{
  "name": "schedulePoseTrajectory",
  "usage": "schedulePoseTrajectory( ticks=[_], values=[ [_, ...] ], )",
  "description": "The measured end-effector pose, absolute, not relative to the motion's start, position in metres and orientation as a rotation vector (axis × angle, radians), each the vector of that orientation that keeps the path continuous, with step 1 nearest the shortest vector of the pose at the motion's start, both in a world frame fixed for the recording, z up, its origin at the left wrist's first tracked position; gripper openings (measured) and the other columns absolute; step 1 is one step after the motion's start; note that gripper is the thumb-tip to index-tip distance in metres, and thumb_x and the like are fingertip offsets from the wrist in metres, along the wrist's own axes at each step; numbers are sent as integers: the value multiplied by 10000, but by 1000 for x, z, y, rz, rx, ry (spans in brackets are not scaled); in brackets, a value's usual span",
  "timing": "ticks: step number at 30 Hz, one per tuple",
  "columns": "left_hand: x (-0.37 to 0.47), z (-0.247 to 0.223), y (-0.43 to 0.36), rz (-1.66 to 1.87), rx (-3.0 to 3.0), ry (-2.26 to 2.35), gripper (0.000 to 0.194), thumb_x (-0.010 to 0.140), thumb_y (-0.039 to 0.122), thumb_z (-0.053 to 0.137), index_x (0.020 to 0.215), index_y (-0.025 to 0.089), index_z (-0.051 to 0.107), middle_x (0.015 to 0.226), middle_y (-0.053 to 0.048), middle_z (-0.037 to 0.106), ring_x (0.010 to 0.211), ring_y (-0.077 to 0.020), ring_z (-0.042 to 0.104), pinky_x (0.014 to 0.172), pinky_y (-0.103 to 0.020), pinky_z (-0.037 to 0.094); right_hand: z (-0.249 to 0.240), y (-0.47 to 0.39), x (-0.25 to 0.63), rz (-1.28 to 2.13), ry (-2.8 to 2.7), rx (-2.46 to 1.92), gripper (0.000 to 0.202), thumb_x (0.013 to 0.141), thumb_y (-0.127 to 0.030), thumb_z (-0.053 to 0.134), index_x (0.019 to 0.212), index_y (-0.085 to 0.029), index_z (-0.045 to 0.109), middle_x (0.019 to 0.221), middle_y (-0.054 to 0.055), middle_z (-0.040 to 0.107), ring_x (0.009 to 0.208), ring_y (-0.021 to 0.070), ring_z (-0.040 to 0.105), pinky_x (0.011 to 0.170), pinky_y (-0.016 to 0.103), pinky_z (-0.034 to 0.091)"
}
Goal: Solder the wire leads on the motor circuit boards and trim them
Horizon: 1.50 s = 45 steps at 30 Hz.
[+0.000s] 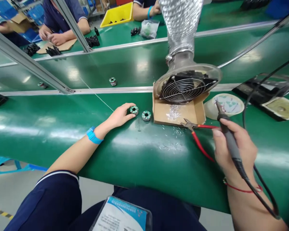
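Observation:
My left hand (121,115) has its thumb and fingers closed around a small ring-shaped motor stator with a green circuit board (134,110) that rests on the green bench. Just to its right sits a second ring-shaped stator (146,115), touched by nothing. A soldering iron (228,138) with a dark grey handle is gripped in my right hand (240,150), its tip pointing up and away over a round white roll or tub (210,108). Red-handled cutting pliers (197,141) lie open on the bench, partly behind my right hand.
A fume extractor hood (183,88) hangs over a cut cardboard box (163,117), with clipped wire bits (174,134) in front. At right lie a soldering stand with a yellowish sponge (281,107) and a cable. Another stator (112,81) sits behind. Co-workers' hands (56,38) work across the bench.

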State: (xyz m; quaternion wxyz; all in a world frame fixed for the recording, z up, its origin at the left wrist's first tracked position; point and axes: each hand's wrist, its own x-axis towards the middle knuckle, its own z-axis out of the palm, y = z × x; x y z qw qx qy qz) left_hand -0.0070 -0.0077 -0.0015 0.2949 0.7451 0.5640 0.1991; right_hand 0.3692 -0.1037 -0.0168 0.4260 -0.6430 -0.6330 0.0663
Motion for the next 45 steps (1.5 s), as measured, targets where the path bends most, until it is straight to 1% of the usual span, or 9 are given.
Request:
schedulePoseTrajectory(
  ticks=[5,9,11,14,16,18,25,39,45],
  values=[
    [2,-2,-27,631,1914,1518,376,842,240,677,1212,190,628,1122,-61,658,853,-153,586,802,-289,479,8,-123,351,140,-1466,-1707,367,904,-424,590,1268,-445,640,1125,23,685,1086,351,665,997,585,488],
    [16,11,-56,742,1622,1287,484,860,310,660,1327,244,554,1122,-54,656,647,-95,502,578,-243,417,23,-143,326,351,-1366,-1512,384,923,-363,583,1294,-457,616,978,4,722,771,243,711,738,478,577],
    [27,21,-72,720,1506,1133,494,849,330,684,1323,272,559,979,-33,646,579,-84,429,513,-238,353,27,-149,317,474,-1427,-1370,426,933,-302,575,1337,-435,584,957,-13,744,714,202,717,652,400,584],
    [49,34,-91,584,1455,1002,437,839,331,702,1255,254,593,662,35,480,518,-87,322,471,-243,281,34,-149,308,571,-1600,-1333,421,905,-239,630,1305,-370,603,949,-26,754,851,184,740,808,377,605],
    [63,39,-98,509,1448,941,408,842,327,701,1230,236,612,592,60,369,520,-93,299,471,-246,258,42,-144,304,658,-1666,-1308,440,865,-219,684,1279,-339,594,967,-28,739,911,162,723,911,361,587],
    [73,42,-101,470,1481,895,391,855,311,692,1235,237,633,601,59,360,533,-92,297,479,-246,248,50,-136,300,786,-1668,-1226,465,846,-210,703,1278,-308,561,937,-35,703,861,127,696,887,316,586],
    [84,42,-104,489,1664,811,357,868,266,719,1224,260,692,819,27,542,560,-58,354,504,-229,308,49,-120,295,1074,-1687,-1162,449,874,-207,664,1298,-232,520,851,-46,657,776,92,633,816,267,544],
    [83,34,-104,512,1900,785,303,911,322,696,1202,240,668,737,40,462,588,-86,389,550,-229,340,36,-128,293,887,-1807,-1123,288,911,-219,601,1187,-259,531,823,-42,601,707,95,588,713,260,530],
    [88,17,-98,627,2020,947,294,863,165,703,1131,191,587,980,-7,589,735,-92,498,690,-243,440,16,-132,285,573,-1813,-1331,621,836,-424,728,1363,-236,459,1069,60,639,983,224,646,910,427,557]
  ],
)
